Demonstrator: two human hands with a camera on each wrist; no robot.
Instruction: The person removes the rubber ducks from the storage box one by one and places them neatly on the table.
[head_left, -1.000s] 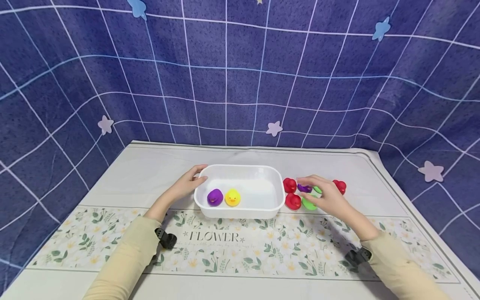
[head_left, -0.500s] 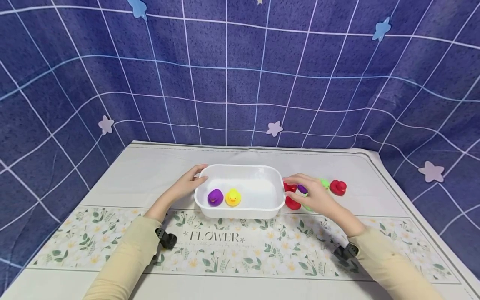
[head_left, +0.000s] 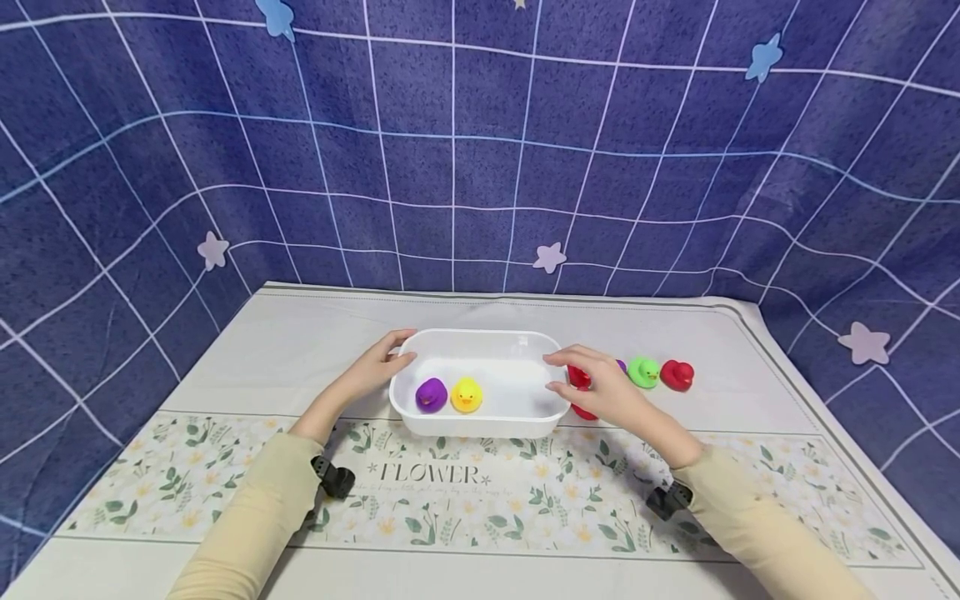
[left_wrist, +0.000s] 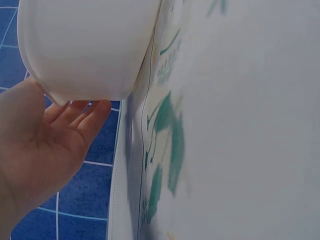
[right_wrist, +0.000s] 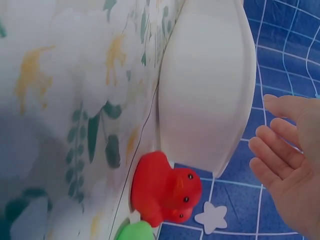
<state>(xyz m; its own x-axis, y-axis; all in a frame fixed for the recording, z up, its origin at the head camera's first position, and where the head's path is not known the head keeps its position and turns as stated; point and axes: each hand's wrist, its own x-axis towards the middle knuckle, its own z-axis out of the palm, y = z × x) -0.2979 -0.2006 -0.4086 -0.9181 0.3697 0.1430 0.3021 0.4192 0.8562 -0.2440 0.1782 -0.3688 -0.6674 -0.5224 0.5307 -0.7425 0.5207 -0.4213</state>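
Observation:
A white plastic tub [head_left: 510, 362] stands mid-table, with a purple rubber duck [head_left: 431, 396] and a yellow rubber duck [head_left: 467, 395] inside, at its front left. My left hand [head_left: 369, 367] holds the tub's left end, thumb at the rim and fingers against the outside, as the left wrist view also shows. Over the tub's right rim hovers my right hand [head_left: 600, 385], thumb and fingers apart, nothing between them. In the right wrist view this hand [right_wrist: 290, 150] is beside the tub's wall [right_wrist: 205, 90]. Red rubber ducks [right_wrist: 157, 190] lie below it, partly hidden in the head view.
Right of the tub are a green duck [head_left: 643, 372], a red duck [head_left: 678, 375] and a mostly hidden purple duck [head_left: 621, 365]. A floral band [head_left: 480, 500] crosses the white table cover. A blue gridded cloth [head_left: 480, 167] hangs behind.
My right hand has moved left from above the loose ducks to the tub's right rim, uncovering the green and red ducks. The left hand and the tub have stayed put.

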